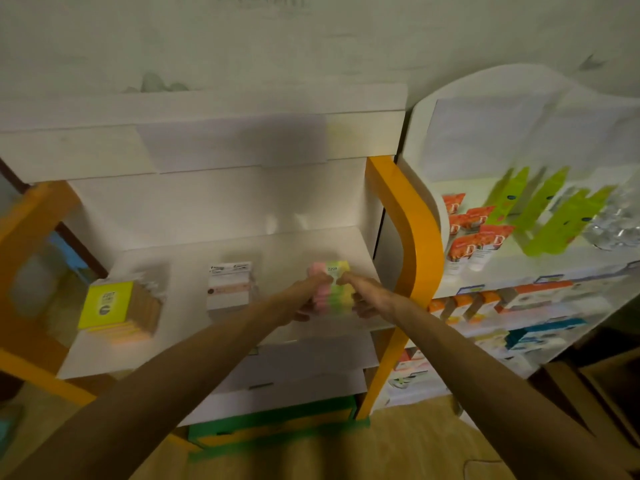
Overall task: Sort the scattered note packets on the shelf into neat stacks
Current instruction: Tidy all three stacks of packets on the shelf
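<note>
Both hands reach forward to the right part of the white shelf point(194, 344) and clamp one stack of pastel note packets point(334, 289) between them. The left hand point(304, 299) grips the stack's pink left side with its fingers curled around the edge, while the right hand point(363, 296) holds the yellow right side, thumb up near the top corner. The stack shows pink, green and yellow bands, and a small white label with dark digits sits on its top face. Whether the stack rests on the shelf or is lifted just above it cannot be told.

To the left of the hands, near the middle of the same shelf, stands a stack of white packets point(229, 285) with pale pink stripes and dark print along the top. Further left, close to the shelf's left end, lies a yellow-fronted stack point(110, 304) with brown sides, leaning slightly.

An orange frame point(412, 244) curves down the right edge of the shelf. Beyond it, a second white unit point(485, 98) on the right carries orange-capped tubes point(474, 237), upright lime-green packs point(554, 209) and boxed goods on its lower levels.
</note>
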